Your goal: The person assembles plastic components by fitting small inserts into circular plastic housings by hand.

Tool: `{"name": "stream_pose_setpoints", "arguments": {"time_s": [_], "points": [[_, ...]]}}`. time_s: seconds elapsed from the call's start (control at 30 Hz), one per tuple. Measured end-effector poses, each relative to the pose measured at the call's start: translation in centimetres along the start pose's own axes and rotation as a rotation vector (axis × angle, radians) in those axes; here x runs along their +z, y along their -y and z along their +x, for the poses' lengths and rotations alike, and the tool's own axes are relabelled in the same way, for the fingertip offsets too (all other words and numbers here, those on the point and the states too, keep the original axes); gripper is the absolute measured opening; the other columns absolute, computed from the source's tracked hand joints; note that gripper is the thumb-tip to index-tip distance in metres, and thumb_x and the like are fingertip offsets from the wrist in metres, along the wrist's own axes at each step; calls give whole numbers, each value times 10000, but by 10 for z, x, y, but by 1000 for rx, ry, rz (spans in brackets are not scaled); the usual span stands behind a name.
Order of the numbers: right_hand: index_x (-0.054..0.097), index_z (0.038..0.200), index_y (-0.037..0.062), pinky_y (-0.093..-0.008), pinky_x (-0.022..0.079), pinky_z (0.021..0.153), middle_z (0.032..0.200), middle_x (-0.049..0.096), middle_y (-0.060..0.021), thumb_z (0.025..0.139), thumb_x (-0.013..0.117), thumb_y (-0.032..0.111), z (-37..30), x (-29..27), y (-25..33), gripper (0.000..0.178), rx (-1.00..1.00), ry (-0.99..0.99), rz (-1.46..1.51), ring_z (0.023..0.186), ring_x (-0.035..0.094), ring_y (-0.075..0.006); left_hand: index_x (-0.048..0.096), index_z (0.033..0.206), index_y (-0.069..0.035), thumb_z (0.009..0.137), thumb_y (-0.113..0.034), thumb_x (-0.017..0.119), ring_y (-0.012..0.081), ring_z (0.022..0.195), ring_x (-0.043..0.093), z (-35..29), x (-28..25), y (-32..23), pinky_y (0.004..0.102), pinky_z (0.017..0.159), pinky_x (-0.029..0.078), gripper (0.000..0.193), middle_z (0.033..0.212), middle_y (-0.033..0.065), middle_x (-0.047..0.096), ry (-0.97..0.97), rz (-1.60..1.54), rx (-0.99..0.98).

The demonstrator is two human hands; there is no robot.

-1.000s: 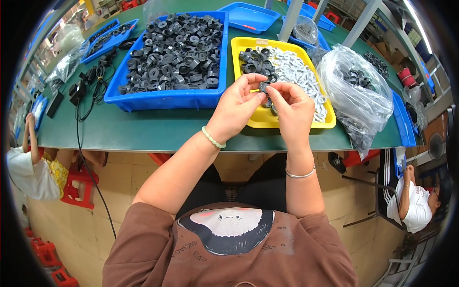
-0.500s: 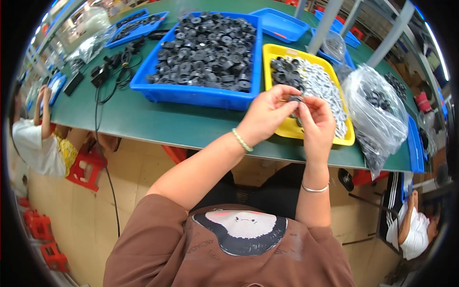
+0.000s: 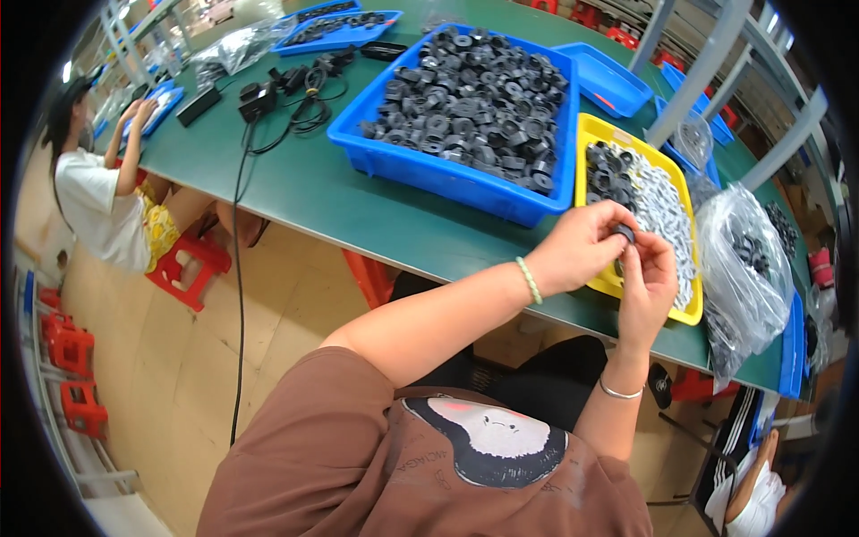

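A small round black plastic part (image 3: 624,234) is pinched between the fingertips of both hands. My left hand (image 3: 577,249) grips it from the left, thumb and fingers closed. From the right, my right hand (image 3: 650,282) holds it with thumb and forefinger. Both are above the near end of a yellow tray (image 3: 617,285). In that tray lie a heap of black parts (image 3: 610,175) and many small whitish pieces (image 3: 664,210). Left of it stands a big blue bin (image 3: 429,183) heaped with black ring-shaped parts (image 3: 474,98). My fingers hide part of the tray's contents.
On the green table (image 3: 295,192) lie a black adapter with cables (image 3: 258,100) and shallow blue trays (image 3: 344,34). A clear plastic bag (image 3: 747,268) of black parts sits right of the yellow tray. Metal posts (image 3: 707,76) rise behind. Two other people sit nearby, left and lower right.
The view has swung left, so the table, trays and hands sit farther right and lower in the picture. Both hands still hold the black part over the yellow tray.
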State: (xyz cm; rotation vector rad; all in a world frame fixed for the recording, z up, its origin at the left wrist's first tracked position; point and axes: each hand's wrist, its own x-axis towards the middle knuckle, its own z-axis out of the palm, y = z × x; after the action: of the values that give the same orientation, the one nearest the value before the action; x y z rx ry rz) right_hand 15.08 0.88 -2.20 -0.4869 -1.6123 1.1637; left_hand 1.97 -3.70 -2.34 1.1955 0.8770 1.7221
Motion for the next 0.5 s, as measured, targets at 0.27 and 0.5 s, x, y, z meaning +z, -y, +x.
{"name": "stream_pose_setpoints", "arguments": {"time_s": [0.27, 0.5], "points": [[549, 1092, -5, -207, 463, 817, 1000, 583, -32, 915, 581, -66, -2, -6, -8, 191, -20, 27, -37, 908, 562, -86, 577, 1002, 5, 869, 17, 529, 84, 790, 544, -4, 4, -4, 252, 691, 474, 142, 879, 45, 602, -69, 200, 130], [533, 1143, -31, -231, 449, 866, 1059, 570, -60, 938, 550, -54, -4, -7, -12, 207, -62, 33, -153, 960, 551, -113, 532, 1000, 2, 880, -10, 506, 313, 905, 615, -8, 8, -2, 378, 810, 494, 123, 965, 172, 611, -166, 364, 223]]}}
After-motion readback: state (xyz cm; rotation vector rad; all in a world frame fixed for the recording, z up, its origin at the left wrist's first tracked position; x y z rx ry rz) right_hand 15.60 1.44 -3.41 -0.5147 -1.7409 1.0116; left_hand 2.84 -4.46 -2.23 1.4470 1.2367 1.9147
